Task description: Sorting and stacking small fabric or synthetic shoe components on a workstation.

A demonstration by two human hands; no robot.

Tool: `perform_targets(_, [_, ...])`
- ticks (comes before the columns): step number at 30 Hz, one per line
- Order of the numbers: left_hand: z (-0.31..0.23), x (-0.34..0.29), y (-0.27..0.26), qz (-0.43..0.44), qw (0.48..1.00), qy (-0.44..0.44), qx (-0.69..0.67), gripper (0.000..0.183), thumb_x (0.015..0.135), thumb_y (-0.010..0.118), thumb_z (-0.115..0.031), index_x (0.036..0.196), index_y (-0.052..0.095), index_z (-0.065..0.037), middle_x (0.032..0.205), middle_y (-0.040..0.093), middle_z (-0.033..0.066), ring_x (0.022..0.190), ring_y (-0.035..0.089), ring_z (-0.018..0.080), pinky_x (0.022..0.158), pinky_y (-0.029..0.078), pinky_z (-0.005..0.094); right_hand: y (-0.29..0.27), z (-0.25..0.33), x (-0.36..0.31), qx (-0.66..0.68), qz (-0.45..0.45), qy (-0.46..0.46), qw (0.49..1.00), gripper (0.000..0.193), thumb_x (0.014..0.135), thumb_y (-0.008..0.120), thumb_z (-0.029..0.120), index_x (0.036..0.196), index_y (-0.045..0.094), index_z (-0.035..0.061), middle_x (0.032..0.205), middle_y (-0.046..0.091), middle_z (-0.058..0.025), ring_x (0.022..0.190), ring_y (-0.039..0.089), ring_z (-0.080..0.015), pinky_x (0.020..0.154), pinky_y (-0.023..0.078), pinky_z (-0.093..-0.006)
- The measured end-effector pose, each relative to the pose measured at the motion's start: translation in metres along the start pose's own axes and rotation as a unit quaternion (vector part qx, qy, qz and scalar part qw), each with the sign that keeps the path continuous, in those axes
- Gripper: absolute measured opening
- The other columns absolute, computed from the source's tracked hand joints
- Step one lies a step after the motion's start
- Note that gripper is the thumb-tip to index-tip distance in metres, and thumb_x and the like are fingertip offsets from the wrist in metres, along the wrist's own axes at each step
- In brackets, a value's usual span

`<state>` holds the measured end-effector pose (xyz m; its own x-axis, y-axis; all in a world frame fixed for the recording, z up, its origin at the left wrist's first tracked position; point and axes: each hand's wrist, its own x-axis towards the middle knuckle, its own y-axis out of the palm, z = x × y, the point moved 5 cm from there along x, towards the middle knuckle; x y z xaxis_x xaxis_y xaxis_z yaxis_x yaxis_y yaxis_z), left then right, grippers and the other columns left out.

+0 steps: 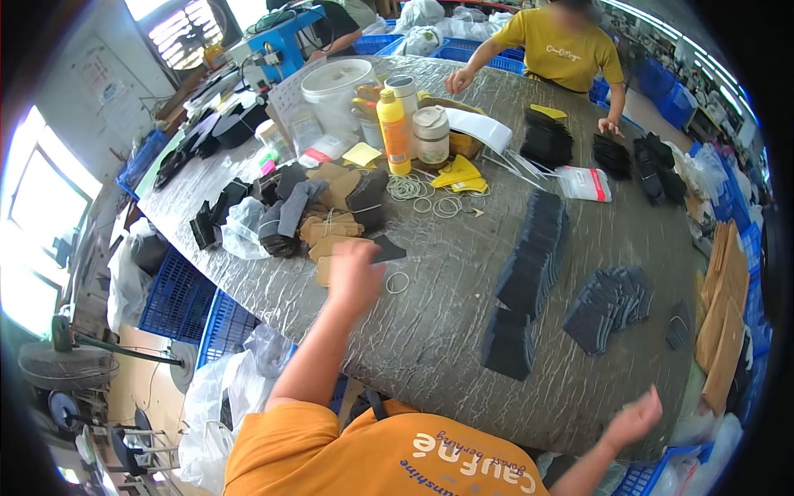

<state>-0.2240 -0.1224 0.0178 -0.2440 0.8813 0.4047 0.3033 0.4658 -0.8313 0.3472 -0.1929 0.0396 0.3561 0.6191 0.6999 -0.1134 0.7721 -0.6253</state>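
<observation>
My left hand [356, 269] is curled closed beside a heap of brown cut pieces [331, 227] bundled with bands. A dark grey cut piece [389, 249] shows right at its fingers; whether it is held or lies under them I cannot tell. Just right of that hand, a loose rubber band [397, 283] rests on the table. Off the table's near right edge, my right hand [633, 420] has its fingers stretched out, slightly blurred, with nothing seen in it. Overlapping dark blue-grey pieces [529, 256] form a long row, and a fanned stack [608, 306] lies to their right.
A yellow bottle [394, 136], a lidded jar [431, 136] and a white bucket [337, 91] stand at the back left. More rubber bands [409, 187] lie before them. Across the table, a person in yellow [562, 50] reaches toward black stacks [612, 155]. Blue crates [178, 293] flank the left edge.
</observation>
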Motion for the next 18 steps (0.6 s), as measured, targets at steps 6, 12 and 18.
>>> perform_targets(6, [0.062, -0.007, -0.034, -0.005, 0.988, -0.149, 0.049, 0.082, 0.054, 0.084, -0.012, 0.125, 0.043, -0.008, 0.122, 0.044, 0.0155, 0.113, 0.045, 0.0358, 0.096, 0.040, 0.0411, -0.127, -0.176, -0.070, -0.430, 0.162, 0.354, 0.814, 0.057, 0.080, 0.050, 0.053, 0.122, 0.056, 0.0158, 0.112, 0.062, -0.0193, 0.098, 0.060, -0.0430, 0.079, 0.047, -0.0564])
perform_targets(12, [0.081, -0.023, -0.008, -0.067, 0.979, -0.150, -0.117, 0.087, 0.056, 0.082, -0.006, 0.131, 0.038, -0.009, 0.115, 0.051, 0.0166, 0.109, 0.051, 0.0354, 0.092, 0.045, 0.0386, -0.085, -0.136, -0.032, -0.118, -0.001, 0.221, 0.968, 0.027, 0.091, 0.052, 0.012, 0.113, 0.059, -0.0025, 0.114, 0.060, -0.0174, 0.105, 0.057, -0.0285, 0.091, 0.044, -0.0340])
perform_targets(18, [0.032, -0.056, -0.030, -0.044, 0.977, 0.002, -0.208, 0.038, 0.064, 0.074, -0.003, 0.099, 0.059, -0.005, 0.086, 0.061, 0.0115, 0.081, 0.059, 0.0288, 0.072, 0.048, 0.0373, 0.028, 0.203, -0.028, 0.343, 0.214, -0.064, 0.912, 0.039, 0.073, 0.061, -0.002, 0.111, 0.056, 0.0014, 0.107, 0.058, -0.0099, 0.102, 0.055, -0.0233, 0.091, 0.044, -0.0352])
